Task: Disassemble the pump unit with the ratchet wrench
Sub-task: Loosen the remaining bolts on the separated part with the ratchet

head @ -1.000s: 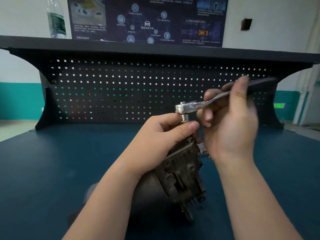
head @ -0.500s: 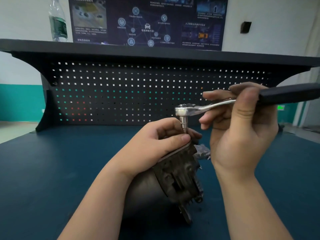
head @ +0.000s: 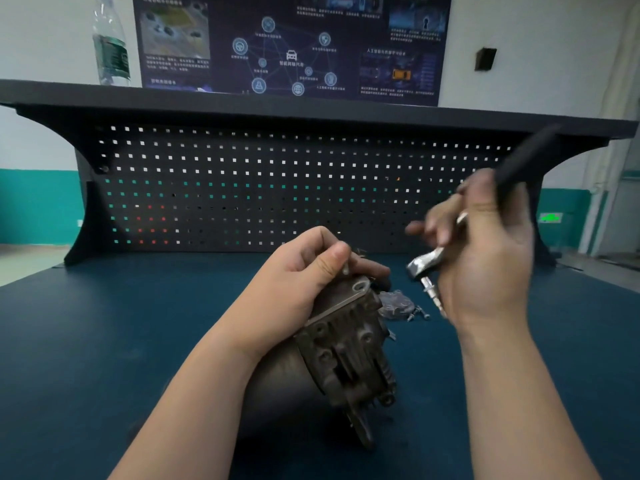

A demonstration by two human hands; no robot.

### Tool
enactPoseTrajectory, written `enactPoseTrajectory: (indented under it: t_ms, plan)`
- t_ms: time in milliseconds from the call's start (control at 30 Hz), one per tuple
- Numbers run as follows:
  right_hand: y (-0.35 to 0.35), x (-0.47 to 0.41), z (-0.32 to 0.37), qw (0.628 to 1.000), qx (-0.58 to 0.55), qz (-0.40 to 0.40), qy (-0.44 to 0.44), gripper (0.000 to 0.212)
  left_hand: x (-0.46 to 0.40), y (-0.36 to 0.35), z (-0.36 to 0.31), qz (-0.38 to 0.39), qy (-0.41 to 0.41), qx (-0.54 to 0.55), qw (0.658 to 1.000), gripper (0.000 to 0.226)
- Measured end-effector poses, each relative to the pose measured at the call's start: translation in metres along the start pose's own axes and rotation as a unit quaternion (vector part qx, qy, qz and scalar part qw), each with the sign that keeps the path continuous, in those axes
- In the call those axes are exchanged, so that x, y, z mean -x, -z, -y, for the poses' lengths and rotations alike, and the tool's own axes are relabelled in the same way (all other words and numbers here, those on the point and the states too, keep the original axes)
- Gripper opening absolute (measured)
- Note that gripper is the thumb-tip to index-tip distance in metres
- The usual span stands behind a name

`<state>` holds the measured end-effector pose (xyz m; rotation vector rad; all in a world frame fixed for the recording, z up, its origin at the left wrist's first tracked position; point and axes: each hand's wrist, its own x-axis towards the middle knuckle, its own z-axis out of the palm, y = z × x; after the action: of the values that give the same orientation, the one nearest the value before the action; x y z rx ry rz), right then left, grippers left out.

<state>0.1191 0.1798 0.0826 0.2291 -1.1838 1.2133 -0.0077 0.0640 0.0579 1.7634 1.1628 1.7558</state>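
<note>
The dirty metal pump unit (head: 343, 355) lies on the blue table, its finned head end toward the right. My left hand (head: 304, 282) grips the top of the pump head, and its thumb and fingers pinch a small bolt (head: 345, 268) there. My right hand (head: 485, 251) holds the ratchet wrench (head: 424, 263) by its black handle, which points up and right. The wrench's chrome head with a bit hangs tilted, off to the right of the pump and apart from it.
A removed grey metal part (head: 396, 303) and a few loose screws (head: 420, 315) lie on the table just right of the pump. A black pegboard (head: 242, 188) with a shelf stands behind. A plastic bottle (head: 110, 46) stands on the shelf at left.
The wrench has left the pump: my right hand has swung it right and down, with the handle now tilted upward. My left hand stays on the pump head with the bolt between its fingers.
</note>
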Motion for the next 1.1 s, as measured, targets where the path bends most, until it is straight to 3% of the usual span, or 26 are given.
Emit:
enactPoseTrajectory:
  t_ms: [100,200,333,467,667,833,900,967,1033,1100]
  plan:
    - [-0.008,0.007,-0.002,0.979,0.011,0.172,-0.105,0.024,-0.001,-0.001,0.001,-0.021,0.002,-0.039,0.999,0.034]
    - [-0.006,0.009,0.000,0.954,0.113,0.251,-0.121,0.023,-0.001,0.000,0.000,-0.060,-0.012,-0.115,0.992,0.030]
    - [-0.002,0.007,0.003,0.926,0.221,0.275,-0.136,0.040,-0.001,0.000,0.000,-0.068,0.004,-0.118,0.991,0.031]
    - [-0.006,0.010,0.005,0.923,0.252,0.266,-0.118,0.031,0.000,-0.001,-0.003,-0.060,0.002,-0.122,0.991,0.030]
    - [-0.001,0.014,0.008,0.929,0.185,0.304,-0.101,0.012,-0.001,-0.001,-0.003,-0.065,0.010,-0.122,0.990,0.037]
    - [0.012,0.004,0.001,0.955,0.159,0.226,-0.110,0.003,-0.001,-0.004,-0.003,-0.022,0.008,-0.090,0.996,0.038]
    - [0.025,-0.004,-0.011,0.966,0.148,0.158,-0.142,0.009,-0.001,-0.005,-0.003,0.001,0.008,-0.082,0.997,0.037]
    - [0.042,-0.014,-0.032,0.966,0.181,0.041,-0.181,0.009,0.000,-0.005,-0.003,0.007,0.002,-0.105,0.994,0.031]
    - [0.060,-0.021,-0.058,0.914,0.326,-0.084,-0.226,0.012,0.002,-0.003,-0.002,0.016,0.000,-0.129,0.991,0.017]
    - [0.078,-0.022,-0.083,0.817,0.495,-0.152,-0.254,0.012,0.003,0.000,-0.003,0.043,0.014,-0.162,0.986,0.013]
